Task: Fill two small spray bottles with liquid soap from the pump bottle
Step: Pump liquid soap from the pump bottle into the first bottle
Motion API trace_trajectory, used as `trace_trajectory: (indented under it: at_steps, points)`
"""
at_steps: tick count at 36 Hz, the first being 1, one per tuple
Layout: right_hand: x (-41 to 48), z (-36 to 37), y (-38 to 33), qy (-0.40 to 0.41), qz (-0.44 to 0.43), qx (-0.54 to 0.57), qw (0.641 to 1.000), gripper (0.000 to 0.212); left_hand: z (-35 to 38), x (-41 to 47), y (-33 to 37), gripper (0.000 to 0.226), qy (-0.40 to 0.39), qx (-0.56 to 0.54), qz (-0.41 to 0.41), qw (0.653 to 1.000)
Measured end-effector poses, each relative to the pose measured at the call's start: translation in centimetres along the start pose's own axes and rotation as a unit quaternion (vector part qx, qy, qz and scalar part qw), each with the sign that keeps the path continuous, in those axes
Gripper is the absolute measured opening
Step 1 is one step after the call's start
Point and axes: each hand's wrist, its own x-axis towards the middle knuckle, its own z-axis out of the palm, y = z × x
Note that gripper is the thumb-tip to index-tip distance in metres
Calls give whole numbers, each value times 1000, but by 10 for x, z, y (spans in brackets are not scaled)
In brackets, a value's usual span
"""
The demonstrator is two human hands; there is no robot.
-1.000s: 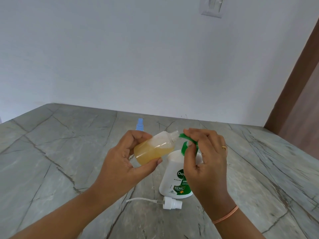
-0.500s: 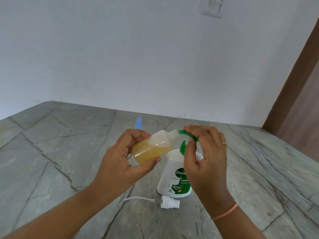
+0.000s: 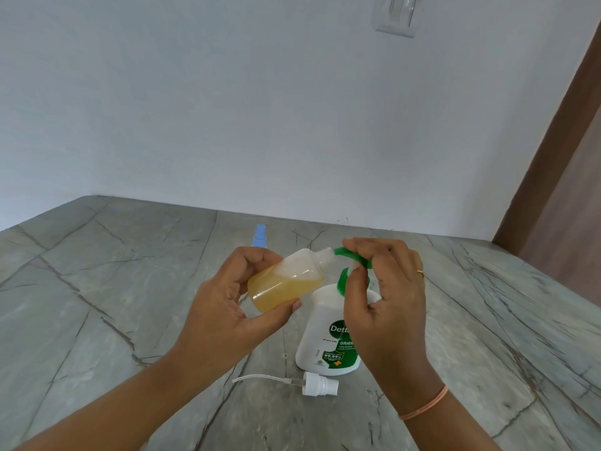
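Note:
My left hand (image 3: 224, 307) grips a small clear spray bottle (image 3: 286, 281), uncapped and tilted, holding amber soap to about half its height. Its open neck meets the green spout (image 3: 349, 255) of the white pump bottle (image 3: 325, 333), which stands on the counter. My right hand (image 3: 387, 297) curls over the green pump head, fingers on top and thumb against the pump's collar. The removed white sprayer cap with its dip tube (image 3: 317, 385) lies in front of the pump bottle. A second small bottle with a blue sprayer top (image 3: 260, 236) stands behind my left hand, its body hidden.
The grey veined stone counter (image 3: 97, 288) runs back to a white wall. A brown door frame (image 3: 553, 177) stands at the far right. A switch plate (image 3: 396, 17) is mounted high on the wall.
The pump head has risen a little under my right hand. The bottle stays at the spout, and the view has shifted slightly.

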Motion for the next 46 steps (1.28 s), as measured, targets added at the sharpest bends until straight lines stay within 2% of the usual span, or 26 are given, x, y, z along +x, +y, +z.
trace_trajectory:
  at_steps: [32, 46]
  points:
    - [-7, 4, 4, 10, 2, 26, 1000, 28, 2, -2, -1, 42, 7, 8, -2, 1000]
    - [0, -3, 0, -16, 38, 28, 999, 27, 9, -7, -11, 49, -13, -39, -82, 996]
